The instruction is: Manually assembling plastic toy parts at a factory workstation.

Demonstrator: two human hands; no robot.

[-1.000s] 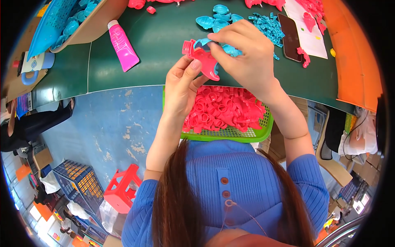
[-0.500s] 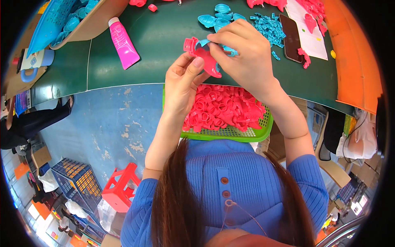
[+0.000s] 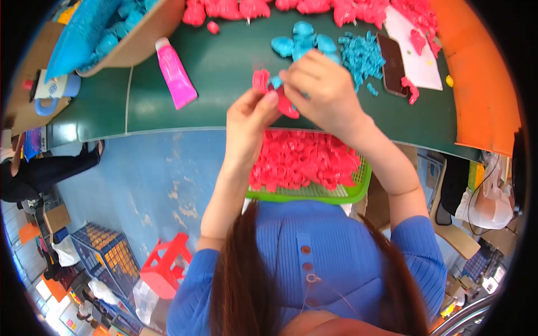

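Above the table's near edge my two hands meet around one pink plastic part (image 3: 288,107). My left hand (image 3: 246,117) is closed on it, thumb on the near side. Fingers of my right hand (image 3: 325,89) pinch a small blue plastic piece (image 3: 276,82) against the pink part; those fingers partly hide it. Just beyond the right hand lie several larger blue shell-like parts (image 3: 302,36) and a heap of small blue pieces (image 3: 363,59). Below the hands, a green basket (image 3: 358,193) holds many pink parts (image 3: 302,162).
A pink tube (image 3: 176,75) lies on the green table (image 3: 224,61). At the left stand a cup (image 3: 53,89) and a bin (image 3: 148,36) of blue parts. Pink parts (image 3: 224,7) line the far side. A dark phone (image 3: 392,67) rests by white paper (image 3: 417,50). A red stool (image 3: 165,269) stands below left.
The view has tilted, so the table sits lower and more pink parts show at the far side. Both hands keep their hold, and the pink part is slightly turned.
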